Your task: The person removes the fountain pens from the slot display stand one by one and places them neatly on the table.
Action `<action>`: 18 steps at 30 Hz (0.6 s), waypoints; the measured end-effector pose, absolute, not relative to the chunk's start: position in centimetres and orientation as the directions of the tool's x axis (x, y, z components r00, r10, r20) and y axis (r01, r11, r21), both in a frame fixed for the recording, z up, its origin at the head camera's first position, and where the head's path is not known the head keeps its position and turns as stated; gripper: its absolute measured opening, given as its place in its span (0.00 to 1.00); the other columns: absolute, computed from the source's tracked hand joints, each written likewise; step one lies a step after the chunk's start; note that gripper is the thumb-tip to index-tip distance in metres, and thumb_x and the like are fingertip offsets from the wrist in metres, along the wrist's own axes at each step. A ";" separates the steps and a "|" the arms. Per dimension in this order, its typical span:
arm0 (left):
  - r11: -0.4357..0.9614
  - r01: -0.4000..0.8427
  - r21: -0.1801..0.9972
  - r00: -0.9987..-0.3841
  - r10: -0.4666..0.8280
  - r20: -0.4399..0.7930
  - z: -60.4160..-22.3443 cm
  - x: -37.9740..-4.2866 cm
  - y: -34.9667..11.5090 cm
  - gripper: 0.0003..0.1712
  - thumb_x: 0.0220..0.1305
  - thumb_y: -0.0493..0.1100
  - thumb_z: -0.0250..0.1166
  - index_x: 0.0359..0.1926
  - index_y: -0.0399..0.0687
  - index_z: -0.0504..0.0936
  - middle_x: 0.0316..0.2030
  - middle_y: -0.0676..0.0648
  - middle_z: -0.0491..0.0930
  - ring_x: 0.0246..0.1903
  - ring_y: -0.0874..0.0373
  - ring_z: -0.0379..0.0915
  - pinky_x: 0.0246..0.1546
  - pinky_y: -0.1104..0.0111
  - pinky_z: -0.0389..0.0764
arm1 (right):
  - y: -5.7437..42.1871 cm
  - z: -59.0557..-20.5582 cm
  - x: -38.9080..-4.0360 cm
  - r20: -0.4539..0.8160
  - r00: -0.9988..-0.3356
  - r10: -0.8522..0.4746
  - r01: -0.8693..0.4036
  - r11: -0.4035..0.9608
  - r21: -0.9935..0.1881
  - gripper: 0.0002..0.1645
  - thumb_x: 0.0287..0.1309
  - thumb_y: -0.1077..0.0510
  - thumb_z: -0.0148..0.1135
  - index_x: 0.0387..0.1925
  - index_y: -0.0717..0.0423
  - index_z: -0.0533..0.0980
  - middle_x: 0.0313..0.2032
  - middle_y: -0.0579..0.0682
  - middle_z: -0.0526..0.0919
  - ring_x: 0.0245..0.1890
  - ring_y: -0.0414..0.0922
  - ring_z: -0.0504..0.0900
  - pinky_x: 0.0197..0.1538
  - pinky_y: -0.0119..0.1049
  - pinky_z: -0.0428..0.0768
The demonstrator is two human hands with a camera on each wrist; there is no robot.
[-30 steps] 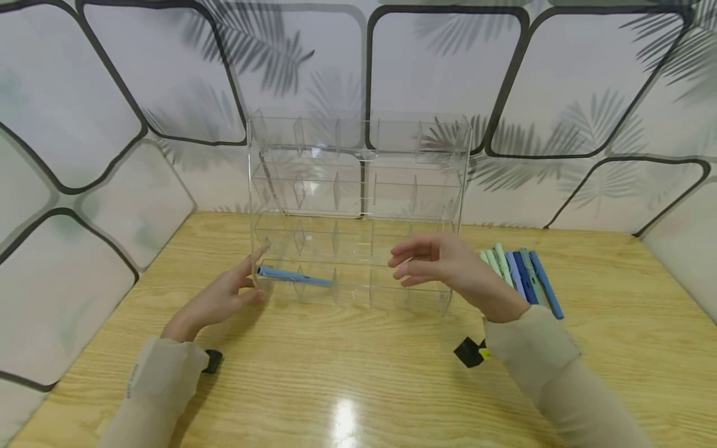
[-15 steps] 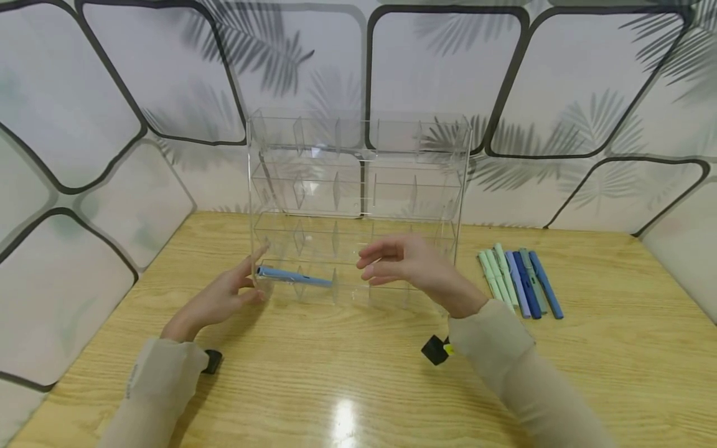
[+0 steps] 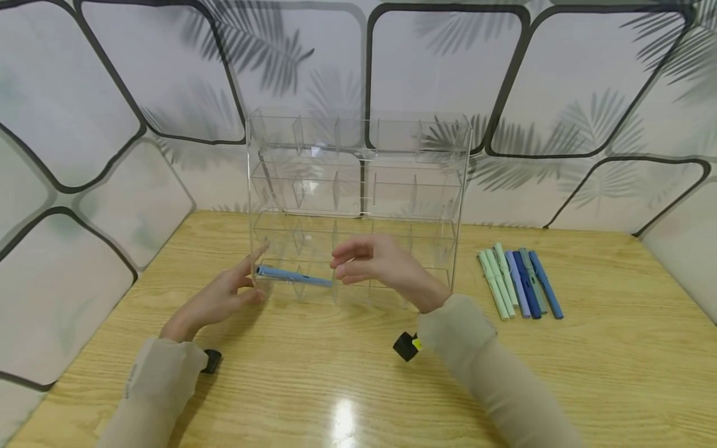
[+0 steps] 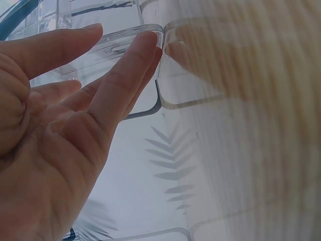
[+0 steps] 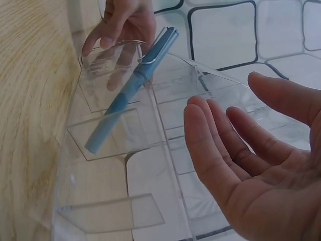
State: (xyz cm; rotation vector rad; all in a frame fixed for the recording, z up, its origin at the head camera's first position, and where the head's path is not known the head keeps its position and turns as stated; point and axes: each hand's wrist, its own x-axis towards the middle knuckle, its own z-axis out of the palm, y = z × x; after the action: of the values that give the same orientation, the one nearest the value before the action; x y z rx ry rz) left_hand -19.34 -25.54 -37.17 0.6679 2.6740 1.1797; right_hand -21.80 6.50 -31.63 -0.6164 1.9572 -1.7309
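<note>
A clear acrylic display rack (image 3: 358,163) with stepped, divided tiers stands on the table. A blue pen (image 3: 294,275), its metal clip visible in the right wrist view, lies slanted across the left compartments of the lowest tier, over a divider. My left hand (image 3: 221,298) touches the rack's left end, fingers mostly straight; in the left wrist view its fingertips (image 4: 145,42) meet the rounded acrylic edge. My right hand (image 3: 381,264) is in front of the lower tiers, just right of the pen's end. Its fingers are loosely bent and hold nothing, as the right wrist view shows.
Several pens (image 3: 518,283) in light green, lilac and blues lie side by side on the wooden table (image 3: 313,379), right of the rack. A patterned wall (image 3: 442,74) rises behind. Black wrist devices (image 3: 406,346) stick out near both sleeves.
My right hand has moved left along the front of the rack, toward the blue pen, and no longer covers part of the pen row. The left hand and blue pen have stayed put.
</note>
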 end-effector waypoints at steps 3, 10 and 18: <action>0.595 0.333 0.731 -0.893 0.449 0.041 -37.1 -19.3 -25.5 0.51 0.71 0.31 0.62 0.82 0.44 0.38 0.71 0.24 0.56 0.57 0.29 0.73 0.52 0.39 0.76 | 5.8 -31.8 -22.0 -0.047 -0.793 -0.607 -0.025 0.109 -0.994 0.22 0.65 0.67 0.65 0.59 0.68 0.76 0.52 0.61 0.82 0.50 0.52 0.84 0.54 0.43 0.83; 0.596 0.322 0.736 -0.896 0.444 0.033 -37.1 -19.4 -25.5 0.51 0.71 0.32 0.62 0.82 0.44 0.38 0.67 0.25 0.63 0.57 0.29 0.73 0.53 0.39 0.76 | 4.1 -32.2 -22.5 -0.039 -0.783 -0.621 -0.063 0.141 -0.988 0.22 0.66 0.68 0.63 0.60 0.69 0.75 0.51 0.61 0.83 0.49 0.50 0.84 0.54 0.41 0.82; 0.582 0.334 0.742 -0.894 0.444 0.054 -37.3 -19.5 -25.6 0.50 0.70 0.31 0.63 0.81 0.41 0.41 0.69 0.22 0.60 0.56 0.29 0.75 0.53 0.39 0.76 | 2.1 -32.4 -23.0 -0.034 -0.779 -0.627 -0.130 0.214 -0.968 0.21 0.65 0.67 0.65 0.59 0.68 0.77 0.49 0.58 0.85 0.49 0.48 0.84 0.54 0.38 0.81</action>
State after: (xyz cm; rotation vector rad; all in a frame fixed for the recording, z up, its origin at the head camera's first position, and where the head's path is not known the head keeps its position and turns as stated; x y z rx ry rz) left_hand -19.51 -25.57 -37.26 0.6603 2.6700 1.2083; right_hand -23.03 2.11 -32.41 -0.6999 2.0742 -1.5892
